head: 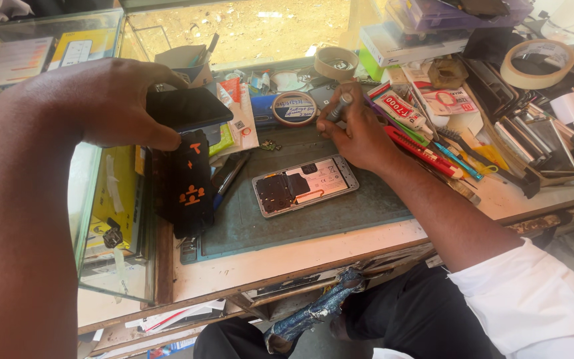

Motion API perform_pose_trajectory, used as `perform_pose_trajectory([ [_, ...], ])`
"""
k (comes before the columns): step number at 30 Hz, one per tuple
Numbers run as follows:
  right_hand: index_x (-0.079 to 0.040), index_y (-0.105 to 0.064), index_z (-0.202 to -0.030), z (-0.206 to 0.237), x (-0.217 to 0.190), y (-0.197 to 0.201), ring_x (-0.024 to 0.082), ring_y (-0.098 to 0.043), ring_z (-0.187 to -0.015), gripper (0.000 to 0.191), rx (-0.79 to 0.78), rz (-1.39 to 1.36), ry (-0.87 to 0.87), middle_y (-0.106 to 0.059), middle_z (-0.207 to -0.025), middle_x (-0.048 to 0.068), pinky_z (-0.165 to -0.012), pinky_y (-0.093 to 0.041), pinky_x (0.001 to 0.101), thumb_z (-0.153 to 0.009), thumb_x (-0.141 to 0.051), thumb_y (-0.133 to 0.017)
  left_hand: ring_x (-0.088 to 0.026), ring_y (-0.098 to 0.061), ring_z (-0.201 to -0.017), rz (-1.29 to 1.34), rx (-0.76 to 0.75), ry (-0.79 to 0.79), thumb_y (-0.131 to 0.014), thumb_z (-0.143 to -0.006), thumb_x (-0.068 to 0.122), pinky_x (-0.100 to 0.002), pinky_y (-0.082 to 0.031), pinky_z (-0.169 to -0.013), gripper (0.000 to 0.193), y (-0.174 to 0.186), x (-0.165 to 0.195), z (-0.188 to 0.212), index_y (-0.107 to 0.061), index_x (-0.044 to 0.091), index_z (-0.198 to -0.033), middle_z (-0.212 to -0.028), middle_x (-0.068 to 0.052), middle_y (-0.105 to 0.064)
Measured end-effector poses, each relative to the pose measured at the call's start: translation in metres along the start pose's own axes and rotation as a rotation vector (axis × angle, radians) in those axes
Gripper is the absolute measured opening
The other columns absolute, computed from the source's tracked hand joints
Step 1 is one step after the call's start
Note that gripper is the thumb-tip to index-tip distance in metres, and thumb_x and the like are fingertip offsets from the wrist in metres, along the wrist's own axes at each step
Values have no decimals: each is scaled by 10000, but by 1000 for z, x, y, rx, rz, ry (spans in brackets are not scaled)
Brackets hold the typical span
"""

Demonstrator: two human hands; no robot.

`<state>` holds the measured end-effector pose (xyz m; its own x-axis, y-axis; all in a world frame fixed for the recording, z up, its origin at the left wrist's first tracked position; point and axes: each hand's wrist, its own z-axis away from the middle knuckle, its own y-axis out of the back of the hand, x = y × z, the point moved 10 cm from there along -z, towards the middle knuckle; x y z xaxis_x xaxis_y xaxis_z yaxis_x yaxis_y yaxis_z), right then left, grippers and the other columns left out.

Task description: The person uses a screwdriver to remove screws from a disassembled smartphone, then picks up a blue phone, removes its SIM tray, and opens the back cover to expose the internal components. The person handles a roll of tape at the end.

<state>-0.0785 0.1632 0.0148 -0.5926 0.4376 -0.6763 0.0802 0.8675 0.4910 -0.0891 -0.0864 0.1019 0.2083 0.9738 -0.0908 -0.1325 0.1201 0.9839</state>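
Left hand (117,103), arm raised, grips a black phone (191,108) up and left of the opened phone (305,185) lying on the counter mat (267,219). Right hand (360,129), wrist bent, pinches a screwdriver (339,106) just behind it.

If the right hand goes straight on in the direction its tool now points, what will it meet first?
The right hand holds a grey tool that points up and to the left, away from the person. First in that line seems to be the tape roll lying flat on the bench, though depth is unclear from this one view.
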Motion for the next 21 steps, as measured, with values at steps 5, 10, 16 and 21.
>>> perform_pose_trajectory([
  [5, -59, -277, -1276, 2, 12, -5, 196, -725, -930, 357, -20, -112, -83, -671, -1039, 151, -795, -646, 350, -1053, -25, -553, -306, -722, -1087, -12, 23, -9, -866, -718, 344, -427, -556, -943, 809, 0, -2, -2, -606, 284, -1481, -1238, -110, -750],
  [10, -64, -238, -1260, 1, 13, -8, 195, -732, -962, 232, -58, -144, -96, -663, -1040, 142, -833, -685, 352, -1125, -101, -423, -308, -724, -1083, -34, 17, 0, -875, -717, 354, -425, -564, -934, 839, -1, -3, -3, -582, 276, -1500, -1237, -119, -747],
  [16, -77, -220, -1241, 1, 20, -6, 193, -749, -917, 239, -38, -142, -145, -637, -992, 124, -808, -699, 353, -1143, -215, -390, -297, -734, -1077, -40, -1, 25, -854, -746, 345, -418, -570, -940, 801, -4, -4, -3, -586, 301, -1500, -1226, -107, -756],
  [21, -72, -299, -1266, 14, 32, 14, 186, -750, -961, 195, 24, -197, -115, -690, -1007, 107, -801, -640, 357, -1164, -187, -418, -287, -726, -1087, -41, -4, 9, -867, -731, 340, -421, -558, -943, 841, -5, -2, -5, -565, 308, -1515, -1206, -119, -761],
])
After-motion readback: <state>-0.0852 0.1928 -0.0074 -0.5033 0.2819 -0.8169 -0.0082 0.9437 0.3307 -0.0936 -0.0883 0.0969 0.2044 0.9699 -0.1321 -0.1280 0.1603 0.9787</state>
